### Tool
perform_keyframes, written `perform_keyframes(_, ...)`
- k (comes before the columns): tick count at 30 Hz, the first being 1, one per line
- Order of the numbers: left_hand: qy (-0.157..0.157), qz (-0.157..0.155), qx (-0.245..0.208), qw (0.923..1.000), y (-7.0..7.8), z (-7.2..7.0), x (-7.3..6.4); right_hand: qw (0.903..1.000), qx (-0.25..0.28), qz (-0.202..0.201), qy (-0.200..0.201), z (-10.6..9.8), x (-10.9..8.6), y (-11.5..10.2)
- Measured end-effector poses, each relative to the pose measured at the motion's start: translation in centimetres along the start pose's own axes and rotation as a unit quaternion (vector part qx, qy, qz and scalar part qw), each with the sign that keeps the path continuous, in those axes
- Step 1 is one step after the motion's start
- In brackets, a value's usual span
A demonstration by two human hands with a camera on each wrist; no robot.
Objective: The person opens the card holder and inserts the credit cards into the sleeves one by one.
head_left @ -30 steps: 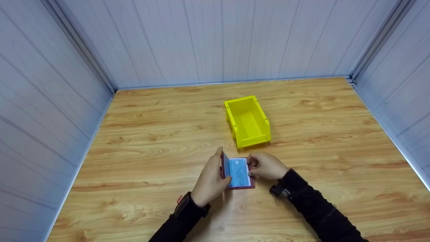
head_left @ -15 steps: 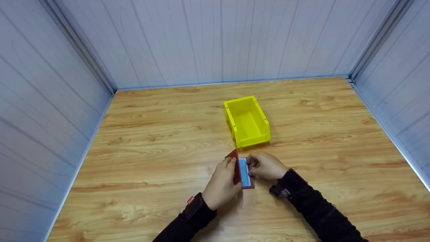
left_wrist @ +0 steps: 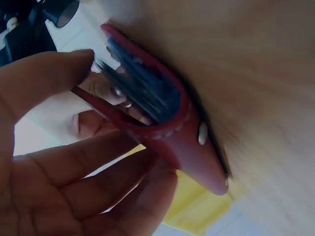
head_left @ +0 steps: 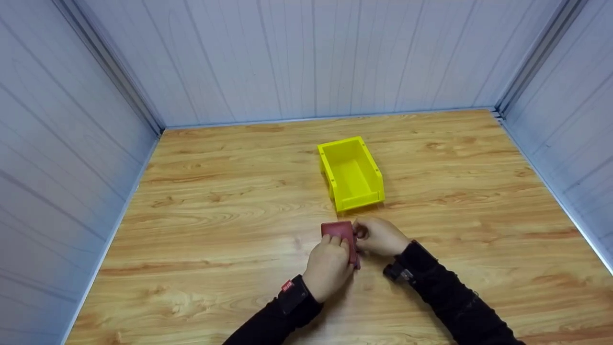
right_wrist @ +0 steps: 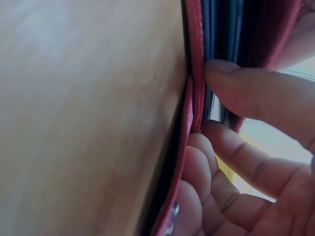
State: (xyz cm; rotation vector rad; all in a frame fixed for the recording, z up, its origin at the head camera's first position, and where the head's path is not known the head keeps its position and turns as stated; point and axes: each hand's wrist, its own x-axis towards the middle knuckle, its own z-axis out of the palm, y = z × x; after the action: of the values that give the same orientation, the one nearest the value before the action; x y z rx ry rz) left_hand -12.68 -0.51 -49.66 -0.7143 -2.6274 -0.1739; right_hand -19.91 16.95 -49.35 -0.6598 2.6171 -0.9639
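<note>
A red leather card holder [head_left: 338,229] lies nearly folded over on the wooden table. My left hand [head_left: 328,269] holds its cover, fingers on the outside and thumb by the free edge. My right hand [head_left: 383,237] pinches the holder's right edge, the thumb lying inside against the sleeves. Between the covers, the left wrist view shows a stack of bluish card sleeves [left_wrist: 145,91]. A metal snap [left_wrist: 203,132] sits on the leather spine side. From the head view the cover hides the blue card.
Just beyond the card holder stands a yellow plastic bin [head_left: 352,175], its low front towards me. White panel walls [head_left: 306,57] enclose the wood-grain table [head_left: 215,191] at the back and both sides.
My left hand has swung the card holder's cover from the left over to the right, covering the blue card. The right hand has stayed at the right edge.
</note>
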Motion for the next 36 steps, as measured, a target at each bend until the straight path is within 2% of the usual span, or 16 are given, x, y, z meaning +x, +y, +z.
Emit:
perform_keyframes(4, -0.004, 0.013, 0.054, 0.9985, 0.3, 0.2, 0.0, 1.0000, -0.003, -0.002, 0.001, 0.0, 0.0, -0.1)
perform_keyframes(9, -0.030, 0.028, 0.063, 0.9971, 0.1, 0.1, -0.1, 0.9999, 0.001, 0.009, -0.004, 0.0, 0.0, -0.2)
perform_keyframes(12, -0.034, 0.038, 0.044, 0.9977, -0.3, -0.1, -0.2, 0.9999, 0.002, 0.014, -0.005, -0.1, 0.0, -0.2)
perform_keyframes(15, -0.041, 0.037, 0.002, 0.9985, -0.8, -0.4, -0.3, 0.9998, 0.008, 0.017, -0.008, -0.2, 0.0, -0.2)
perform_keyframes(18, -0.072, 0.035, -0.033, 0.9962, -1.4, -0.8, -0.3, 0.9996, 0.018, 0.022, -0.009, -0.3, 0.0, -0.1)
perform_keyframes(23, -0.149, 0.039, -0.078, 0.9850, -2.4, -1.5, -0.4, 0.9994, 0.023, 0.025, -0.011, -0.7, -0.2, 0.2)
perform_keyframes(27, -0.189, 0.035, -0.123, 0.9737, -2.8, -1.8, -0.8, 0.9994, 0.015, 0.025, -0.020, -1.1, -0.5, 0.6)
perform_keyframes(30, -0.186, 0.034, -0.140, 0.9719, -3.0, -1.9, -1.2, 0.9994, 0.006, 0.023, -0.026, -1.4, -0.8, 0.9)
perform_keyframes(36, -0.171, 0.037, -0.139, 0.9747, -3.2, -1.9, -1.7, 0.9987, -0.030, 0.012, -0.041, -2.1, -1.6, 1.4)
